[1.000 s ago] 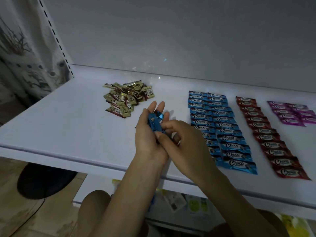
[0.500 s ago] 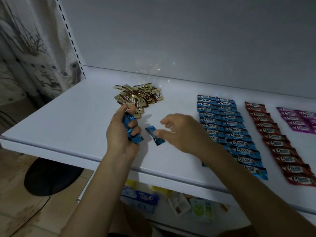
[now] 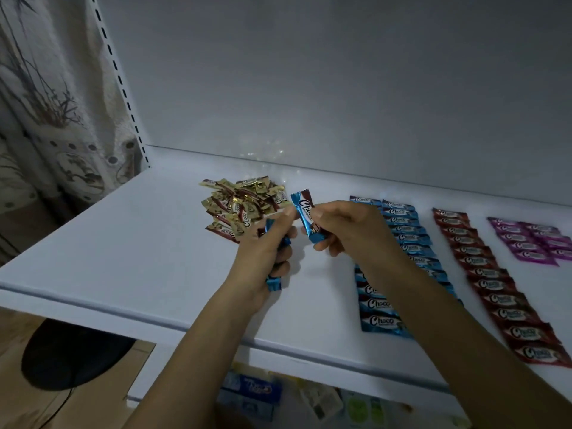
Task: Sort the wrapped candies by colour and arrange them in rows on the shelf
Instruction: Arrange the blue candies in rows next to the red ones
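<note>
Candy point(image 3: 305, 219) lifted — pinched in right hand point(image 3: 356, 232).

1. A pile point(image 3: 244, 205) lies on the shelf point(image 3: 123, 258), toward its back.
2. Right of it a double row point(image 3: 402, 221) runs back to front.
3. Further right lie a single row point(image 3: 483, 274), then short rows point(image 3: 535, 239).
4. Before the pile, the left hand point(image 3: 266, 252) holds candies point(image 3: 274, 283); beside it, the right hand point(image 3: 349, 230) holds a candy point(image 3: 306, 221).

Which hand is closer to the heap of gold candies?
Left. The left hand, gripping blue candies, is just in front of the gold heap; the right hand is farther off to its right, holding one blue candy.
</note>
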`<state>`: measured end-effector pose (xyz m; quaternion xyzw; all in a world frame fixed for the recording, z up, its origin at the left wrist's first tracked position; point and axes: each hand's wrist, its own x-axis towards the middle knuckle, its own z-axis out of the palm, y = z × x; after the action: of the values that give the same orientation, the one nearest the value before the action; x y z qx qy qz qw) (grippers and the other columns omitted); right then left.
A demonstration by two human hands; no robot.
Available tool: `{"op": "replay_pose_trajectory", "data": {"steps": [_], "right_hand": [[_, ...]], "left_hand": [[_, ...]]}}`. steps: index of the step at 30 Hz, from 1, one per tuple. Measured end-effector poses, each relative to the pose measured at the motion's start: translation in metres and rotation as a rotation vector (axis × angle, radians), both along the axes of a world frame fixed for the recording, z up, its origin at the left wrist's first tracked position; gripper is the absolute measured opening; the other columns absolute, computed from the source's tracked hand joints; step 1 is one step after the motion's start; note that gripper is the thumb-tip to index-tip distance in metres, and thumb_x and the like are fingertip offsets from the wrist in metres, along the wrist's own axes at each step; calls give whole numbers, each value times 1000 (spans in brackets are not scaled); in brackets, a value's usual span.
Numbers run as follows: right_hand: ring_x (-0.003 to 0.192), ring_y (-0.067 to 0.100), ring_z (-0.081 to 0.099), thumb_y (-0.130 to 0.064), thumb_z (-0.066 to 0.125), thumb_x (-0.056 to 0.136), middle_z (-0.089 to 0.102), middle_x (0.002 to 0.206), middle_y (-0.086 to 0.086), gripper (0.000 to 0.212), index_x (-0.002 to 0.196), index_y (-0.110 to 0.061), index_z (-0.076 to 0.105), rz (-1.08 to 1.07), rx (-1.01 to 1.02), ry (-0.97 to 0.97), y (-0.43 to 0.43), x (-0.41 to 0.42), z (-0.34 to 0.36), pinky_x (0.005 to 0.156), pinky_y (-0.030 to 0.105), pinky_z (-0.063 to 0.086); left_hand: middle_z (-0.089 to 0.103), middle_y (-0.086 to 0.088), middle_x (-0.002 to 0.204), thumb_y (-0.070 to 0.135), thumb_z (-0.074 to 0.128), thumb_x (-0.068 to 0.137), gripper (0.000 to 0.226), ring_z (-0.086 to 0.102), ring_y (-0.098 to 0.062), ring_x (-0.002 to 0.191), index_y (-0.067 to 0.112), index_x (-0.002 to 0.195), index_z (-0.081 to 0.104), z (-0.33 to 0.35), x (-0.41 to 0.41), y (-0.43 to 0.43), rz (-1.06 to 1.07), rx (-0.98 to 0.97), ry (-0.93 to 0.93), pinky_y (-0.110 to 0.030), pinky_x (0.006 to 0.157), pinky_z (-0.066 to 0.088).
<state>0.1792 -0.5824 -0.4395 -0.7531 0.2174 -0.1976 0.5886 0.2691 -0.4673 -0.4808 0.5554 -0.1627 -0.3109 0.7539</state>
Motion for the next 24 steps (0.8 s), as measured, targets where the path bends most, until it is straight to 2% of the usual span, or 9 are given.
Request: {"op": "replay_pose_trajectory", "data": {"steps": [4, 8, 10, 14, 18, 21, 24], "right_hand": [[58, 9, 67, -11, 59, 92, 70, 77, 2, 11, 92, -20, 65, -36, -52, -30, -13, -6, 0, 52, 19, 51], [60, 16, 69, -8, 60, 92, 71, 83, 11, 12, 104, -8, 59, -32, 20, 39, -26, -1, -6, 54, 24, 55], [59, 16, 68, -10, 60, 91, 71, 81, 11, 16, 106, -7, 56, -37, 54, 85, -30, 3, -10, 53, 24, 55], [60, 8, 62, -11, 54, 94, 66, 82, 1, 7, 95, -16, 59, 13, -180, 208, -38, 13, -11, 55, 20, 50], [75, 19, 52, -12, 48, 97, 63, 87, 5, 18, 87, -25, 57, 64, -304, 230, -44, 21, -11, 68, 31, 43], [79, 17, 55, -15, 50, 97, 65, 92, -1, 15, 97, -21, 64, 34, -288, 183, -50, 28, -17, 67, 25, 43], [76, 6, 54, -16, 46, 98, 61, 91, -7, 18, 100, -21, 63, -27, -458, 229, -64, 38, -28, 58, 15, 40]], "left_hand": [[47, 4, 60, 28, 65, 88, 12, 29, -7, 48, 16, 85, 62, 6, 9, -22, -89, 8, -110, -19, 43, 25], [43, 7, 52, 22, 64, 89, 11, 30, -6, 44, 11, 88, 63, 0, 21, -35, -142, 47, -185, -20, 41, 24], [41, 6, 49, 20, 63, 90, 12, 30, -7, 42, 11, 82, 63, -7, 25, -39, -115, 47, -192, -20, 40, 23], [37, 2, 49, 17, 64, 90, 14, 29, -8, 40, 9, 79, 62, -18, 32, -40, -65, 17, -239, -18, 38, 24], [36, 1, 47, 7, 63, 90, 11, 27, -8, 36, 2, 81, 59, -24, 36, -43, -50, 19, -267, -17, 36, 24], [43, -3, 53, 7, 60, 92, 10, 28, -7, 37, 5, 81, 60, -26, 38, -44, -10, 10, -247, -17, 36, 25], [61, -5, 73, 9, 57, 94, 9, 33, -5, 39, 6, 95, 65, -27, 38, -45, 85, -2, -209, -18, 37, 28]]}}
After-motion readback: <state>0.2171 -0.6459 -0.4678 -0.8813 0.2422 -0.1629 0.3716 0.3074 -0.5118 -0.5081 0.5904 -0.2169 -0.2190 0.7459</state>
